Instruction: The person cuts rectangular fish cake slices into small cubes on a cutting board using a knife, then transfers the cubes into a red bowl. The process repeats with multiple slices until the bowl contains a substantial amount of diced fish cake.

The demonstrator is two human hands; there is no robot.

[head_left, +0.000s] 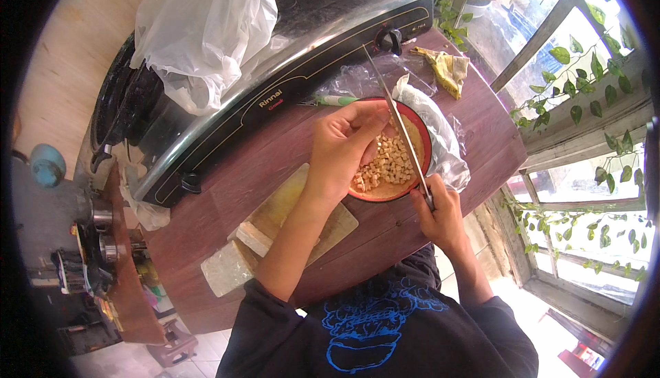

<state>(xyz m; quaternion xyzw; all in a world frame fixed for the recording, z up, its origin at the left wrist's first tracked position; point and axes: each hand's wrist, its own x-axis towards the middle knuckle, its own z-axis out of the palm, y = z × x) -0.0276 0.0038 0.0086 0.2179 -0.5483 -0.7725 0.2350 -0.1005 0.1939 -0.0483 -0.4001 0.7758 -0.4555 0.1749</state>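
My right hand (441, 213) grips the handle of a long kitchen knife (407, 138). Its blade slants up and away over a round red bowl (426, 146) with a dark outer edge. Inside the bowl lie many small pale food cubes (394, 164) on a tan, batter-like layer. Over the bowl's left part is my left hand (345, 143), its fingers curled close to the blade; whether anything is between them is hidden. Under my left forearm rests a cutting board (335, 228). A pale block of food (253, 237) and a clear plastic-wrapped piece (225, 269) lie at its left end.
A Rinnai gas stove (216, 115) stands along the far side of the wooden table (206, 223), a white plastic bag (211, 32) on it. Crumpled plastic (438, 130) touches the bowl's right side. A yellow packet (446, 71) and a green-handled utensil (335, 100) lie beyond.
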